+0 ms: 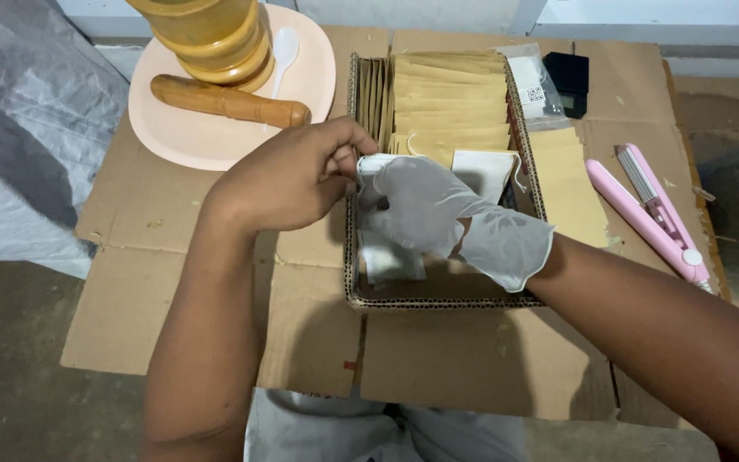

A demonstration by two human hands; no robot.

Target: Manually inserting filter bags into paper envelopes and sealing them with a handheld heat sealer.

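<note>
Over the cardboard tray [438, 299] we pinch a small white sachet [369, 167] between bare left hand [288, 175] and gloved right hand [425, 205], apparently opening it. Next calls for steady fingers. Flattened cardboard [472, 359] carries tan envelopes [451, 98], pink sealer [652, 214], peach plate [215, 137].

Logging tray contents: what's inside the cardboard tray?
In the cardboard tray: rows of tan packets and white sachets. The gloved right hand and bare left hand hold one and hide what's beneath them.
</note>
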